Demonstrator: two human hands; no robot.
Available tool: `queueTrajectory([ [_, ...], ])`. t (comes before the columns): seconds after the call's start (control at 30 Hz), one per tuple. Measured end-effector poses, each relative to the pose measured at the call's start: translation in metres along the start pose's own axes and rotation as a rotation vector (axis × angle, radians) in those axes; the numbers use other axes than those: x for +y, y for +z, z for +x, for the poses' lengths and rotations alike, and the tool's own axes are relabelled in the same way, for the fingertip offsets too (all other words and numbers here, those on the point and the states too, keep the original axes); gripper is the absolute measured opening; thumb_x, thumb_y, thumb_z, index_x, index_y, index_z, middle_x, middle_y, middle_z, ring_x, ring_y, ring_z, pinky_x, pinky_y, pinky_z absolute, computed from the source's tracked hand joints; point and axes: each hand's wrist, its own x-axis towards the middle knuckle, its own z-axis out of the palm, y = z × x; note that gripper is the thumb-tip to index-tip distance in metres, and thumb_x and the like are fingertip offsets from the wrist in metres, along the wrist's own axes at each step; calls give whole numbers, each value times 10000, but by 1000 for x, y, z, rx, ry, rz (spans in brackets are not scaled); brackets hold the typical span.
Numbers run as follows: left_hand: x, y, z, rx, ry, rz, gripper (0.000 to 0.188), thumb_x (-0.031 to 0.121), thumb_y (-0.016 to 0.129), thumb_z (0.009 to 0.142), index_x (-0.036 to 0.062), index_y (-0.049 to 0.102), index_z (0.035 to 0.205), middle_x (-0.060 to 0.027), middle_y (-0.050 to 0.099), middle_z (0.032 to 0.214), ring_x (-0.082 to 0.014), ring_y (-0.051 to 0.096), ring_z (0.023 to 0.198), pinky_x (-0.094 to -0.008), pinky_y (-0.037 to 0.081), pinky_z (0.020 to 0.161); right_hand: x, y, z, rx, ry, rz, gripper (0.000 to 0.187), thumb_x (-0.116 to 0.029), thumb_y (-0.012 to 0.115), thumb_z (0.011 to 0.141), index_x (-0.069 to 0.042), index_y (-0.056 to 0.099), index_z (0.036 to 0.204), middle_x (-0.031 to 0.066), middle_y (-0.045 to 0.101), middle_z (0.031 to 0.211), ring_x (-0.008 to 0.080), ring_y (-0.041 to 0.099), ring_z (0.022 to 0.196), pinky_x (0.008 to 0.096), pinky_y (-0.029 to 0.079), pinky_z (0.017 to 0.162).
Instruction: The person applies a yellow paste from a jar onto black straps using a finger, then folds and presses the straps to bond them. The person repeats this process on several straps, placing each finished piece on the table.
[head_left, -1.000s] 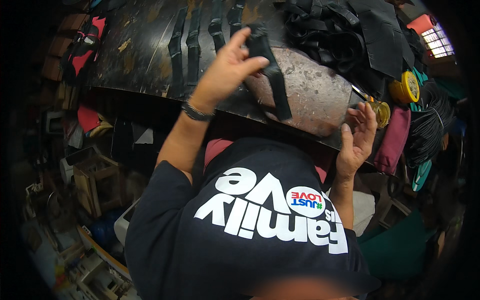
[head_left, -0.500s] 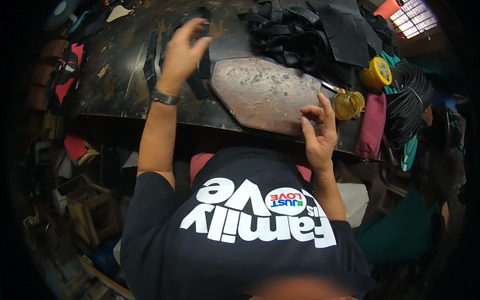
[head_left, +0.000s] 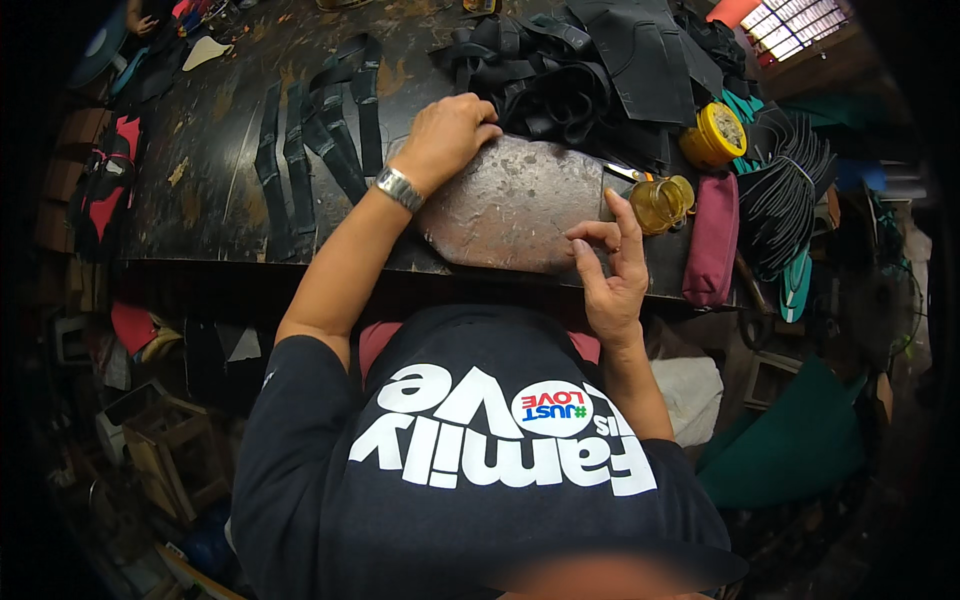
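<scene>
My left hand [head_left: 448,140], with a metal-banded watch at the wrist, hangs over the far left of a flat grey-brown slab [head_left: 520,205]. Its bent fingers reach to the near edge of a tangled heap of black straps [head_left: 540,85]; thumb and forefinger look apart, and nothing shows between them. My right hand [head_left: 612,265] hovers by the slab's near right corner, forefinger raised, other fingers bent and thumb apart, with nothing visible in it. Several black strips [head_left: 297,160] lie in a row on the dark table [head_left: 215,190], left of the slab.
Right of the slab stand an amber glass jar [head_left: 660,205], a yellow tub [head_left: 715,135] and an orange-handled blade [head_left: 628,173]. Beyond them lie a maroon pouch [head_left: 712,240] and a bundle of black cords [head_left: 785,180]. Flat black sheets [head_left: 640,60] rest behind.
My left hand has moved right and nearer, from above the black strips to the slab and strap heap. My right hand keeps its pose. The whole view has shifted a little.
</scene>
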Motion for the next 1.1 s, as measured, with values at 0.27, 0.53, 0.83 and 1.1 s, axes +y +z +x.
queueTrajectory([
  [0.27, 8, -22, -2, 341, 121, -212, 179, 237, 786, 854, 60, 779, 870, -69, 709, 867, -161, 636, 671, -281, 472, 586, 5, 7, 3, -41, 62, 23, 660, 64, 577, 931, -43, 332, 1535, 89, 657, 1001, 107, 610, 912, 258, 508, 844],
  [0.53, -1, -5, 50, 230, -55, 70, 299, 343, 733, 885, 79, 763, 1022, -60, 689, 1048, -277, 677, 926, -367, 529, 826, -6, 14, 1, 19, 63, 125, 742, 60, 591, 907, -59, 257, 1560, 102, 660, 968, 116, 622, 837, 245, 502, 783],
  [0.83, 52, 11, -58, 234, 746, -308, 322, 4, 710, 769, 101, 752, 1074, -73, 671, 951, -214, 688, 808, -304, 573, 668, 1, -5, 9, 168, 395, 651, 715, -69, 486, 1034, -126, 62, 1607, 154, 677, 1015, 156, 687, 829, 293, 572, 736],
  [1.1, 79, 24, -101, 54, 244, -644, 205, -11, 708, 823, 11, 698, 1027, -114, 660, 929, -247, 692, 806, -304, 557, 743, 3, 0, 8, 70, 247, 476, 945, 126, 599, 884, -132, 67, 1621, 83, 661, 963, 104, 635, 857, 242, 525, 821],
])
